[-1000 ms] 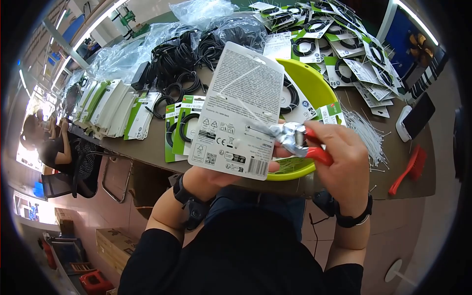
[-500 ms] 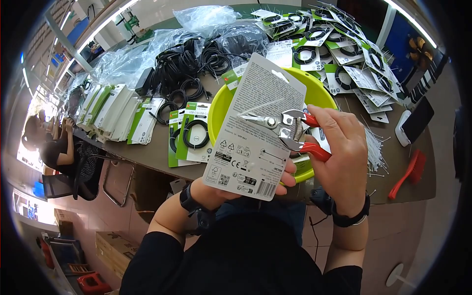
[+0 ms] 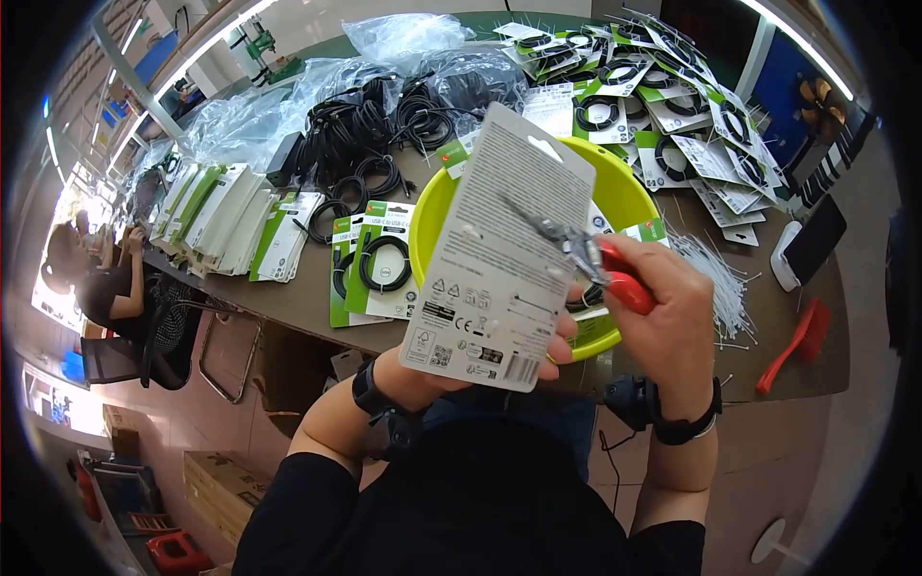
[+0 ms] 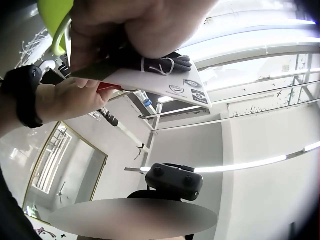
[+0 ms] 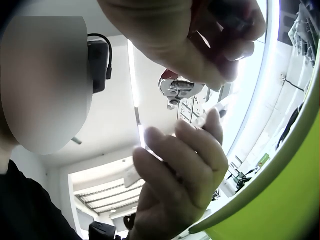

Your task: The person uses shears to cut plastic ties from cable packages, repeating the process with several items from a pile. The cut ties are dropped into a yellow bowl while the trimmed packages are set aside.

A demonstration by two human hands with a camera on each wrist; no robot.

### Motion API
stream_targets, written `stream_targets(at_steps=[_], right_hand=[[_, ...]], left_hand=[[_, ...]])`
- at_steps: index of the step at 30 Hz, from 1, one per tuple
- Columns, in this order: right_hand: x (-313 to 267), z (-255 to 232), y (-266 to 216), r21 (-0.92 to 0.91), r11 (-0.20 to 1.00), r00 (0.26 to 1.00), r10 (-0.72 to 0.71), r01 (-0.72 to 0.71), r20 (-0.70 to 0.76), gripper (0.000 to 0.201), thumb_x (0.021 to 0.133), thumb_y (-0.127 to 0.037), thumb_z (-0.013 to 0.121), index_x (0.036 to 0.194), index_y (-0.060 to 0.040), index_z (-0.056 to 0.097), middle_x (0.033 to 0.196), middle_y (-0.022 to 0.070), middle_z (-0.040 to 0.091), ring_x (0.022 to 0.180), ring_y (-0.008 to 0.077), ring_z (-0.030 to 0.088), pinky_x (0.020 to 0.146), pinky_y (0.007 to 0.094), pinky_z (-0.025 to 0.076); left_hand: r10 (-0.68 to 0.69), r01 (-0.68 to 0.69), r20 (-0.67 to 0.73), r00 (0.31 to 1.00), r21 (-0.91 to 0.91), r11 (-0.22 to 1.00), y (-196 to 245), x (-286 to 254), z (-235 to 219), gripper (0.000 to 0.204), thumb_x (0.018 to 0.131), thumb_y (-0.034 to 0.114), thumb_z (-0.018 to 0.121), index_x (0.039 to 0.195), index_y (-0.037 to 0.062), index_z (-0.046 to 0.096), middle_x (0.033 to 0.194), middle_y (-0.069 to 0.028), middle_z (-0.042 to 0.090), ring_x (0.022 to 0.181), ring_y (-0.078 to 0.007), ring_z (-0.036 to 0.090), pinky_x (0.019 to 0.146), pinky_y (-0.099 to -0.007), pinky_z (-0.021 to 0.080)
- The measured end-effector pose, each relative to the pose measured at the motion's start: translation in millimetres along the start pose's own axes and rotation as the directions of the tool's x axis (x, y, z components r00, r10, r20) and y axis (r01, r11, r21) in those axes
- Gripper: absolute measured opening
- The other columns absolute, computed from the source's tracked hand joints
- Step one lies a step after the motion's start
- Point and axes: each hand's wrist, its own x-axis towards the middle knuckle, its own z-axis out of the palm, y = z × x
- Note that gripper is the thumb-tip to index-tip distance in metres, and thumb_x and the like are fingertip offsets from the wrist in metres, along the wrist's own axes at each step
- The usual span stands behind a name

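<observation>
A white packaging card (image 3: 499,250) with printed text and a barcode stands tilted over the front of the yellow-green bucket (image 3: 432,206). My left hand (image 3: 562,346) holds it from behind and below, its fingertips showing past the lower right edge. In the left wrist view, a black cable (image 4: 162,65) bound with white ties lies on the card's other side. My right hand (image 3: 677,312) grips red-handled cutting pliers (image 3: 571,245) in front of the card. Their slim tips point up and left over the printed text, blurred by motion.
Carded cables (image 3: 384,259) lie left of the bucket, beside a row of cards (image 3: 216,216). Loose black cables (image 3: 346,125) and clear plastic bags are behind. Many carded cables (image 3: 672,106) pile up at back right. White cable ties (image 3: 715,278) and a red brush (image 3: 797,346) lie at right.
The card first moved right and turned clockwise, then stayed nearly in place. The pliers swung over it and now slant up to the left, having lain nearly level half a second ago.
</observation>
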Motion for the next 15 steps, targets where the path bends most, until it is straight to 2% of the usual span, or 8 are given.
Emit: stream_targets(at_steps=[2, 3, 5, 6, 8, 10, 13, 15], right_hand=[[-1, -5, 2, 0.133, 0.991, 0.997, 0.044, -0.034, -0.070, 0.043, 0.069, -0.002, 0.068, 0.111, -0.0014, 0.059, 0.098, 0.0127, 0.062, 0.087, 0.0232, 0.062, 0.077, 0.0307, 0.048], [-2, -7, 3, 0.131, 0.991, 0.997, 0.049, -0.040, -0.065, 0.043, 0.069, -0.002, 0.068, 0.111, -0.0014, 0.059, 0.098, 0.0127, 0.062, 0.087, 0.0232, 0.062, 0.077, 0.0307, 0.048], [-3, -14, 7, 0.073, 0.997, 0.992, 0.018, -0.009, -0.122, 0.044, 0.069, -0.003, 0.068, 0.112, -0.0015, 0.058, 0.098, 0.0120, 0.062, 0.090, 0.0213, 0.062, 0.079, 0.0299, 0.048], [-5, -16, 8, 0.042, 0.999, 0.989, 0.002, 0.004, -0.147, 0.045, 0.068, -0.003, 0.069, 0.112, -0.0015, 0.058, 0.098, 0.0116, 0.062, 0.091, 0.0204, 0.062, 0.080, 0.0295, 0.047], [-7, -18, 6, -0.003, 1.000, 0.990, -0.011, 0.010, -0.143, 0.045, 0.067, -0.002, 0.068, 0.110, -0.0025, 0.058, 0.098, 0.0117, 0.062, 0.089, 0.0232, 0.061, 0.079, 0.0321, 0.047], [-10, -18, 5, -0.085, 0.996, 0.988, -0.047, 0.034, -0.150, 0.045, 0.064, -0.001, 0.068, 0.108, -0.0045, 0.059, 0.097, 0.0118, 0.061, 0.084, 0.0288, 0.058, 0.075, 0.0373, 0.047], [-13, -14, 1, -0.272, 0.960, 0.993, -0.093, 0.071, -0.070, 0.043, 0.065, -0.005, 0.070, 0.107, -0.0048, 0.059, 0.096, 0.0109, 0.060, 0.085, 0.0276, 0.057, 0.076, 0.0382, 0.045], [-13, -11, 0, -0.364, 0.927, 0.993, -0.112, 0.093, -0.032, 0.042, 0.066, -0.007, 0.070, 0.107, -0.0050, 0.059, 0.096, 0.0104, 0.060, 0.086, 0.0270, 0.056, 0.076, 0.0386, 0.044]], left_hand=[[0.017, 0.020, 0.191, 0.981, -0.191, 0.981, 4, 2, -11, 0.059, 0.094, 0.038, 0.045, 0.133, -0.0044, 0.033, 0.118, -0.0222, 0.053, 0.103, -0.0301, 0.059, 0.090, -0.0399, 0.049], [0.017, 0.021, 0.190, 0.982, -0.198, 0.980, 9, 0, -13, 0.059, 0.094, 0.038, 0.045, 0.133, -0.0044, 0.033, 0.118, -0.0222, 0.053, 0.103, -0.0301, 0.059, 0.090, -0.0399, 0.049], [0.214, -0.202, -0.069, 0.974, 0.150, 0.968, 23, -8, -17, 0.049, 0.093, 0.026, 0.050, 0.131, -0.0023, 0.037, 0.116, -0.0152, 0.055, 0.103, -0.0219, 0.058, 0.089, -0.0344, 0.048], [0.212, -0.200, -0.072, 0.975, 0.141, 0.970, 25, -7, -11, 0.049, 0.093, 0.026, 0.050, 0.131, -0.0023, 0.037, 0.116, -0.0152, 0.055, 0.103, -0.0219, 0.058, 0.089, -0.0344, 0.048], [0.450, -0.275, -0.263, 0.853, 0.508, 0.817, 30, -6, 11, 0.041, 0.093, 0.017, 0.052, 0.127, -0.0006, 0.040, 0.116, -0.0112, 0.055, 0.102, -0.0173, 0.058, 0.088, -0.0321, 0.049], [0.495, -0.296, -0.258, 0.830, 0.548, 0.782, 31, -6, 16, 0.038, 0.093, 0.015, 0.051, 0.127, -0.0006, 0.040, 0.116, -0.0109, 0.055, 0.101, -0.0167, 0.058, 0.088, -0.0317, 0.049], [0.577, -0.327, -0.230, 0.783, 0.637, 0.698, 30, -8, 16, 0.034, 0.094, 0.011, 0.048, 0.125, -0.0008, 0.041, 0.115, -0.0104, 0.055, 0.100, -0.0153, 0.057, 0.087, -0.0308, 0.048], [0.670, -0.325, -0.174, 0.722, 0.769, 0.550, 27, -6, 13, 0.031, 0.095, 0.010, 0.047, 0.123, -0.0012, 0.041, 0.114, -0.0099, 0.056, 0.099, -0.0138, 0.056, 0.086, -0.0293, 0.047]])
